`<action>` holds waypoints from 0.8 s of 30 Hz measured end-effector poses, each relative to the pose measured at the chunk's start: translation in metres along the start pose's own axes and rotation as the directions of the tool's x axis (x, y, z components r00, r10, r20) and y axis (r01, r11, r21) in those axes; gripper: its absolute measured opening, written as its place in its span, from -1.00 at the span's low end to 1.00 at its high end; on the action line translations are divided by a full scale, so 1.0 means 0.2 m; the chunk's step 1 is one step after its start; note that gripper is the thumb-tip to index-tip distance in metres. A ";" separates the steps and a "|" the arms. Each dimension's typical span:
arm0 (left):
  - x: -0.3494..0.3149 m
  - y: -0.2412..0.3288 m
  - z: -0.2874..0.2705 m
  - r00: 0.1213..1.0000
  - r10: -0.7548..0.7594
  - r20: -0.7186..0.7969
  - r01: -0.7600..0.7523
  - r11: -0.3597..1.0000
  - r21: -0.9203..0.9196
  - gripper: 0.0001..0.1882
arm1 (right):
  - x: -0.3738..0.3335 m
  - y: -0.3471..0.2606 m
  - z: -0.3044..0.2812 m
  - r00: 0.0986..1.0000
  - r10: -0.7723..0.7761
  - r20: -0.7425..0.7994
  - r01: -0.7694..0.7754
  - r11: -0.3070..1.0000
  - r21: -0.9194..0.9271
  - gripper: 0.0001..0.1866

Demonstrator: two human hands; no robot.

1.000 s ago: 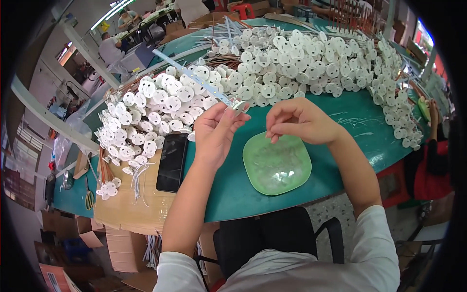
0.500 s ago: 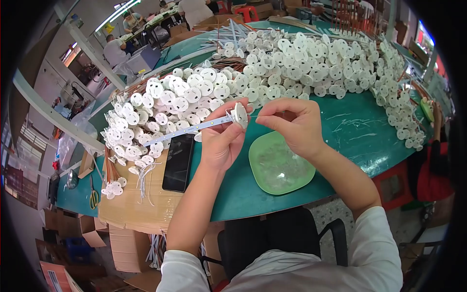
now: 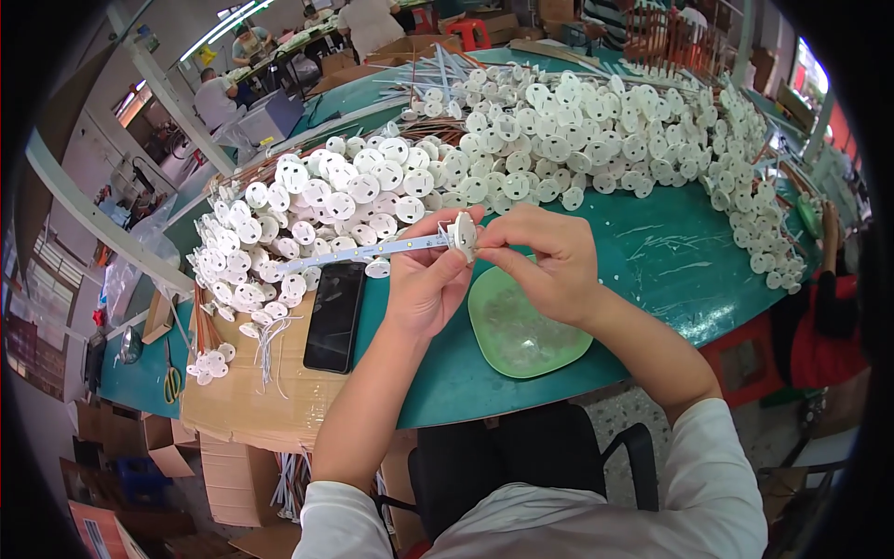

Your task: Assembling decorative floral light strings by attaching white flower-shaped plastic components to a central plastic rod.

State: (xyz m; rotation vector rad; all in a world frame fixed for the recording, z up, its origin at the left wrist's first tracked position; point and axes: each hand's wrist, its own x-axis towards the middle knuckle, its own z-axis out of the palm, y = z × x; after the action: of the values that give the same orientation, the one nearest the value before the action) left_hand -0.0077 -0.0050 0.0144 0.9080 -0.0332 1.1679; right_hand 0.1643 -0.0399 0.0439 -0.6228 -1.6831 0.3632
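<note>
Left grip holds the white disc; right grip pinched closed beside it; strip looks light, bendable; rim takes hold best.

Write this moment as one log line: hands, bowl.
left hand: holds disc with strip | right hand: pinched beside disc | green bowl: on table

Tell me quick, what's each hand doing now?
Left hand: closed, holding the white disc with its pale strip.
Right hand: pinched closed at the white disc; whether it holds anything can't be told.
</note>
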 end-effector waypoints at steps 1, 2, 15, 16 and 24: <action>0.00 0.00 0.00 1.000 -0.011 -0.005 0.011 1.000 -0.002 -0.52 | 0.01 0.00 0.00 0.993 -0.114 0.019 0.116 0.989 -0.089 -0.84; 0.00 0.01 -0.01 1.000 -0.003 -0.005 0.003 1.000 -0.002 -0.52 | 0.02 -0.01 -0.01 0.993 -0.119 0.025 0.121 0.989 -0.087 -0.84; -0.01 -0.06 -0.01 0.998 0.036 -0.045 -0.034 0.998 0.051 -0.55 | 0.00 -0.01 0.05 0.934 -0.354 -0.048 0.312 0.872 -0.377 -0.84; -0.01 -0.06 -0.01 0.998 0.039 -0.046 -0.036 0.998 0.045 -0.55 | 0.00 -0.01 0.05 0.939 -0.335 -0.078 0.287 0.887 -0.361 -0.84; -0.03 -0.05 0.02 0.996 0.068 -0.048 -0.064 0.994 0.087 -0.57 | -0.01 -0.03 0.03 0.971 -0.235 -0.050 0.210 0.932 -0.294 -0.85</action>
State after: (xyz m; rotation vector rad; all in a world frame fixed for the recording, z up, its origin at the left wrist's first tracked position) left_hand 0.0004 -0.0127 0.0087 0.9584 0.0287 1.2616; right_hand 0.1579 -0.0451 0.0454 -0.6407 -1.7181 -0.0730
